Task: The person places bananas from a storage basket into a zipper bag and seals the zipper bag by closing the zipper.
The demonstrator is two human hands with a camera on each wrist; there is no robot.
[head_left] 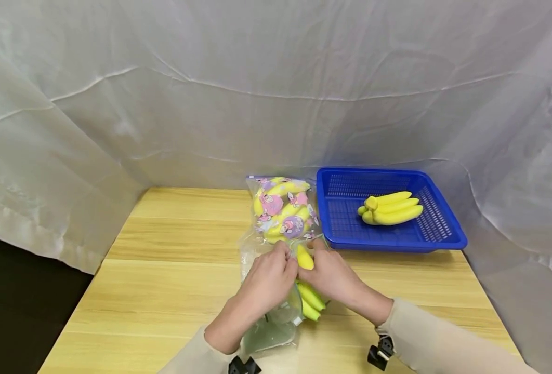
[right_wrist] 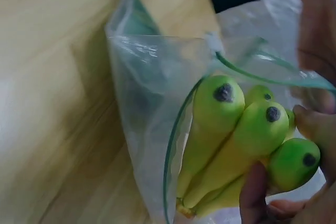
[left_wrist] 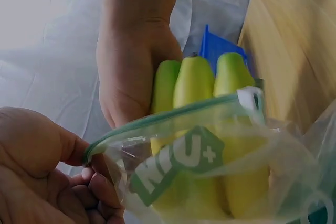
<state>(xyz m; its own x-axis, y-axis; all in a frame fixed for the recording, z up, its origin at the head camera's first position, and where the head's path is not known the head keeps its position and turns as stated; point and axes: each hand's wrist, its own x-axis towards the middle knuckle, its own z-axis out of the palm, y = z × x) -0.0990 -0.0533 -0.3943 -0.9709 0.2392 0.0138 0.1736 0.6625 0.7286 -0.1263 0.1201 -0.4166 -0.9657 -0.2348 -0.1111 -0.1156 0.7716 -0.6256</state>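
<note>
In the head view, a blue plastic basket (head_left: 343, 215) stands on the wood-grain desk (head_left: 163, 291) and holds a bunch of yellow bananas (head_left: 395, 210). Just left of the basket lies a clear pouch with pink and purple cartoon prints (head_left: 271, 204), filled with bananas. On the basket's near-left side, a clear zip bag (head_left: 285, 313) is between the two hands, with the greenish banana bunch (head_left: 311, 297) at its mouth. The left hand (head_left: 268, 275) pinches the bag's edge, while the right hand (head_left: 329, 275) holds the banana bunch. A black wrist camera sits on each wrist (head_left: 381, 353), and a grey curtain (head_left: 257, 119) hangs beyond the basket.

In the left wrist view, the left thumb and fingers grip the bag's green zip rim. The bananas stand partly inside, green ends above the rim, with part of the basket behind them. The bag's front carries a green print with white letters, and a white slider (left_wrist: 249, 98) is on the zip.

In the right wrist view, the right hand's fingers are round one banana of the bunch; its dark-tipped neighbours lie against it, with the bag's mouth spread around them.
</note>
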